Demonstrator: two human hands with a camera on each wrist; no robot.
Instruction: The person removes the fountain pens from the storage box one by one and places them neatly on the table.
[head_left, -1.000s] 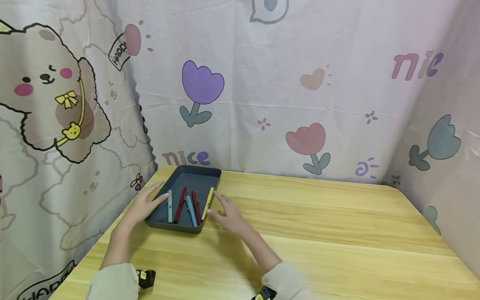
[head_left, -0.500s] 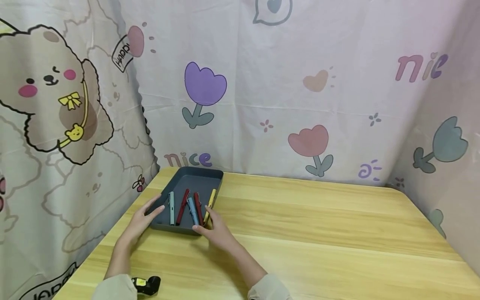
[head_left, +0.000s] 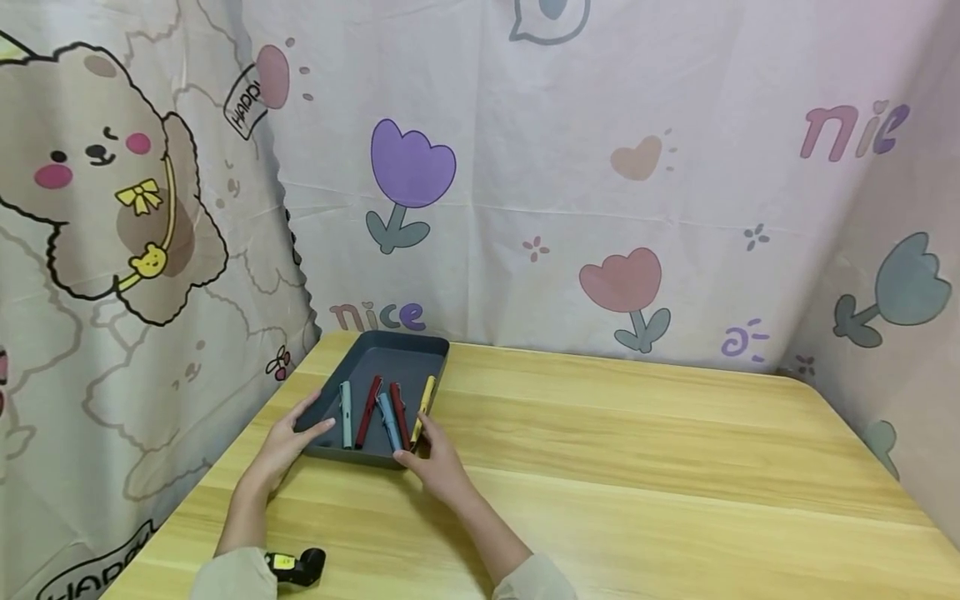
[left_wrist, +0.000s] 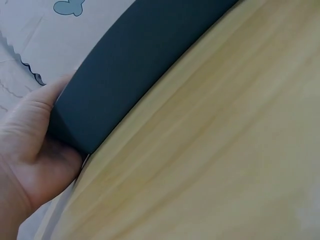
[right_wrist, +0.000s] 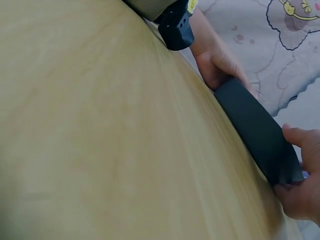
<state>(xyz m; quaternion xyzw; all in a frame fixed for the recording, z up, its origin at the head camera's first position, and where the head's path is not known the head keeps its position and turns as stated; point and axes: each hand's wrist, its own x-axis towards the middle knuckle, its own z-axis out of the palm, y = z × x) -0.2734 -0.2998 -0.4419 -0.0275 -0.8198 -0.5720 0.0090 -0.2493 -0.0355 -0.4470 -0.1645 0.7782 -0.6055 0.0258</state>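
A dark grey rectangular tray (head_left: 401, 354) lies on the table at the far left. In it are capped pens: a pale green pen (head_left: 347, 417), two dark red pens (head_left: 367, 414), a blue pen (head_left: 389, 422) and a yellow pen (head_left: 427, 396) leaning on the right wall. My left hand (head_left: 281, 446) grips the tray's near left corner, thumb over the rim. At the near right corner my right hand (head_left: 441, 468) holds the tray, its thumb on the rim near the blue pen's end. The right wrist view shows both hands against the tray's outer wall (right_wrist: 255, 132).
The wooden table (head_left: 637, 450) stretches to the right of the tray. Printed curtains (head_left: 510, 167) hang behind it and along both sides. A black wrist camera (head_left: 300, 567) sits at the left sleeve.
Both hands have moved onto the tray's near corners; the right hand came in from beside the yellow pen. The left hand slid down the left side. The pens stay in the tray.
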